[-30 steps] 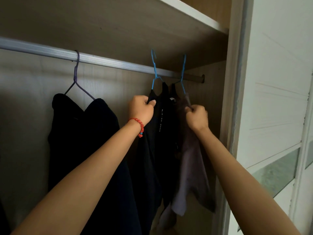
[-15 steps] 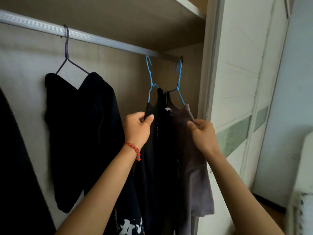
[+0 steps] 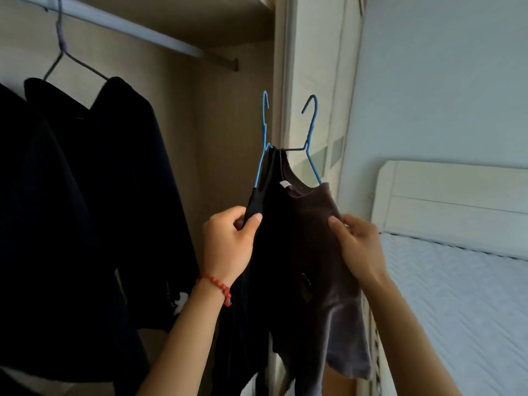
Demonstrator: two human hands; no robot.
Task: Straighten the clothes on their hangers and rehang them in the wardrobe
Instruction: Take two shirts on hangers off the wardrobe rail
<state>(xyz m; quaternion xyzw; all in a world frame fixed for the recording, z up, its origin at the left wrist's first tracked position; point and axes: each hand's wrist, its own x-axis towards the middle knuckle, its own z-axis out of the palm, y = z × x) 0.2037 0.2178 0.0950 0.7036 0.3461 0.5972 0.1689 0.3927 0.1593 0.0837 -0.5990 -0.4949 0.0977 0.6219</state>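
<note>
Two blue wire hangers are off the rail and held in the air in front of the wardrobe's right edge. The left blue hanger carries a black garment; my left hand pinches its shoulder. The right blue hanger carries a grey-brown T-shirt with a white neck label; my right hand pinches that shirt's right shoulder. Both hooks point up, clear of the metal rail.
A purple-grey hanger stays on the rail with a dark garment hanging at the left. The wardrobe's white sliding door stands just right of the hangers. A bed with a white headboard lies to the right.
Both blue hangers have come off the rail and moved down and to the right, out of the wardrobe, with my hands still gripping the garments' shoulders. The view has turned right toward the bed.
</note>
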